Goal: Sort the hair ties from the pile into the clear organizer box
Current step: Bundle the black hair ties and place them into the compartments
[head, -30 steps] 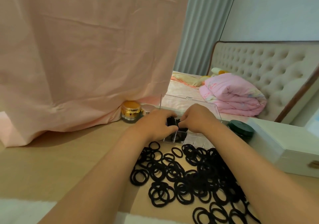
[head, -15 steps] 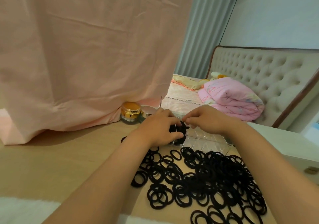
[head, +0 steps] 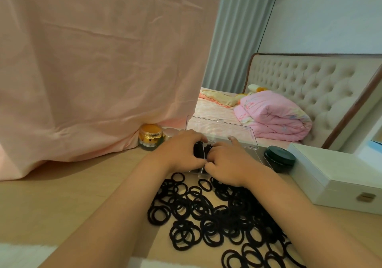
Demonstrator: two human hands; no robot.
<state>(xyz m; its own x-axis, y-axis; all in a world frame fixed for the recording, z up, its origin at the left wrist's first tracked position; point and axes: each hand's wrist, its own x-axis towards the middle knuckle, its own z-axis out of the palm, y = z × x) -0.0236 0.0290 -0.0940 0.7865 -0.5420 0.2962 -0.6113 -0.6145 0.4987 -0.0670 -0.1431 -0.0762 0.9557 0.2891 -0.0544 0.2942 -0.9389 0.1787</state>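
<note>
A big pile of black hair ties [head: 217, 212] covers the wooden table in front of me. Behind it stands the clear organizer box [head: 251, 158] with its lid [head: 219, 130] raised. Both my hands are at the box's left front compartment. My left hand [head: 182, 152] grips a bundle of black hair ties [head: 200, 150] with curled fingers. My right hand [head: 227, 162] meets it from the right, fingers curled onto the same bundle, its index finger sticking up. The box's inside is mostly hidden by my hands.
A gold-lidded jar [head: 150, 136] stands left of the box against a hanging pink cloth [head: 93, 71]. A dark green round tin [head: 279, 159] and a white case [head: 334, 176] lie to the right. A bed with a pink quilt [head: 272, 119] is behind.
My right hand has drawn closer to the left hand and lower over the box's front. The camera view shifted a little; the bundle stays between both hands.
</note>
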